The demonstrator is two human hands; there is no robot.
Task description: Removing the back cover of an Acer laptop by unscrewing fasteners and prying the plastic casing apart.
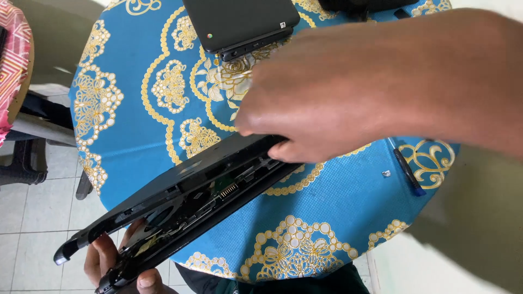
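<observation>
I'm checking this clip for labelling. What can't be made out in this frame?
- Head view: right hand, blurred, hides part of the open laptop.
- Left hand: mostly hidden under the laptop, cut by the bottom edge.
- Closed laptop: cut by the top edge.
- Small piece beside the screwdriver: too small to tell.

Round table (348,218), covered by a blue cloth (136,109) printed with gold and white floral medallions and beaded scrollwork. Closed black laptop (239,22), glossy lid up, lying on the cloth just beyond the fingertips, at the far edge of the view. Blue-handled screwdriver (408,173) on the cloth, below the wrist side, well apart from the fingertips. Small silvery part (386,173), kind not discernible, just beside the screwdriver. Pink patterned fabric (13,49) at the far left edge. Pale tiled floor (27,218) under the table. Dark chair leg (24,158) at left.
</observation>
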